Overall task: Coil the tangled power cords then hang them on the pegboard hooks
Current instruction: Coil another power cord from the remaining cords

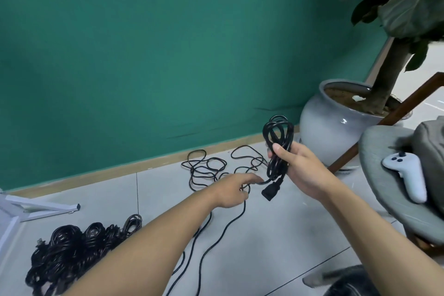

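Note:
My right hand grips a coiled bundle of black power cord, held upright above the floor, its loops sticking up past my thumb. A black connector dangles from the bundle's lower end. My left hand is just left of it and pinches the loose tail of the same cord. That tail trails down across the tiles toward me. A loose tangle of black cord lies on the floor by the wall. A pile of coiled black cords sits at the lower left. No pegboard is in view.
A large potted plant in a grey-white pot stands at the right by the green wall. A grey chair holds a white game controller and folded cloth. A white metal frame lies at the left.

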